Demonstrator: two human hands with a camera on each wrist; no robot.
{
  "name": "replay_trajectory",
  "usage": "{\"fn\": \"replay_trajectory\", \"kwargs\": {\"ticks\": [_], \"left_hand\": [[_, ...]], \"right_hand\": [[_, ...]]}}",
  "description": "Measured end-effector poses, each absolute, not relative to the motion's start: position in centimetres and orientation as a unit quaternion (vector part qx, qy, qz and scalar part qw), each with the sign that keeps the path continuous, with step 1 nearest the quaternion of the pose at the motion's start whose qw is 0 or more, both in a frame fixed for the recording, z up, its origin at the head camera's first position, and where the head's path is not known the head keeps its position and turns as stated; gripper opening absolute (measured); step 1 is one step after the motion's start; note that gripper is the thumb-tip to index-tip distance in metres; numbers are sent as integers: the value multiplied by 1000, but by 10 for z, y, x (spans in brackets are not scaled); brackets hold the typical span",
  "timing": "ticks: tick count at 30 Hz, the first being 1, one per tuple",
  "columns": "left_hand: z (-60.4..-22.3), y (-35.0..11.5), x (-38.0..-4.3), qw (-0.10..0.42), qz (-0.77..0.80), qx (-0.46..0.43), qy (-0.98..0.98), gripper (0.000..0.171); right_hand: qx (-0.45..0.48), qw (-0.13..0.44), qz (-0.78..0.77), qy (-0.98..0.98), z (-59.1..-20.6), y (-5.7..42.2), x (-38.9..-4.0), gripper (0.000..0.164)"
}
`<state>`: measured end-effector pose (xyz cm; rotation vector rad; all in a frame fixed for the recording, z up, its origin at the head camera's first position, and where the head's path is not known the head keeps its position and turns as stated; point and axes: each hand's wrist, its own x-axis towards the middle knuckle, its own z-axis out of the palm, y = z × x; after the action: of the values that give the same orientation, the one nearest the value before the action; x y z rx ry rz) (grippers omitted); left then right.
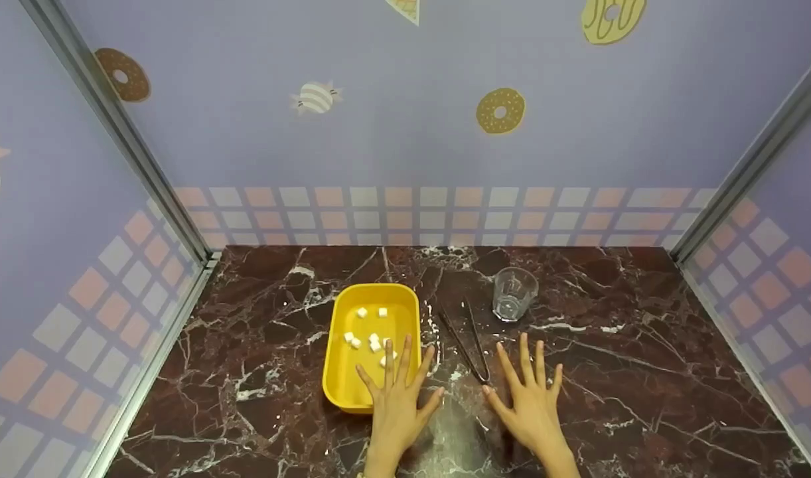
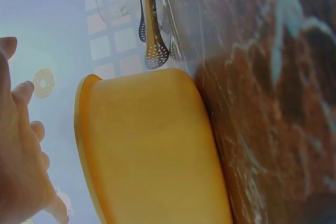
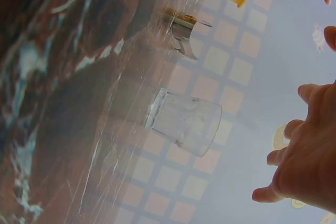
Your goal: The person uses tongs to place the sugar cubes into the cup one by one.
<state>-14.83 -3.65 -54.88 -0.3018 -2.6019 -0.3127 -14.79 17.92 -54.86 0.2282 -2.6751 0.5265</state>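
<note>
My left hand (image 1: 399, 411) has its fingers spread over the near right corner of a yellow tray (image 1: 339, 385). Several small white cubes (image 1: 374, 344) lie in that tray, a few partly hidden behind the fingers. To the right, my right hand (image 1: 533, 408) is spread too, holding nothing. Between the hands and a little beyond them lie metal tongs (image 1: 475, 362), their perforated tips (image 2: 157, 56) showing in the left wrist view. A clear glass (image 1: 514, 295) stands farther back, beyond the right hand; the right wrist view shows this glass (image 3: 185, 121) upright on the table.
The dark red marbled table (image 1: 259, 425) bears everything. A purple wall (image 1: 405, 146) with printed sweets and checks closes off the back, and side panels (image 1: 40, 265) with metal edge strips stand left and right.
</note>
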Motion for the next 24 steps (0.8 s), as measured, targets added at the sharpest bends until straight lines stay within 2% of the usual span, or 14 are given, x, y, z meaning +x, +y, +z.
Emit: {"fn": "replay_trajectory", "kwargs": {"ticks": [11,24], "left_hand": [[-548,-36,-148,238,-119,-108,-958,65],[-546,-37,-148,248,-133,-112,-953,61]], "right_hand": [[82,183,202,-959,-549,179,-147,69],[82,169,219,-957,-549,180,-148,68]]}}
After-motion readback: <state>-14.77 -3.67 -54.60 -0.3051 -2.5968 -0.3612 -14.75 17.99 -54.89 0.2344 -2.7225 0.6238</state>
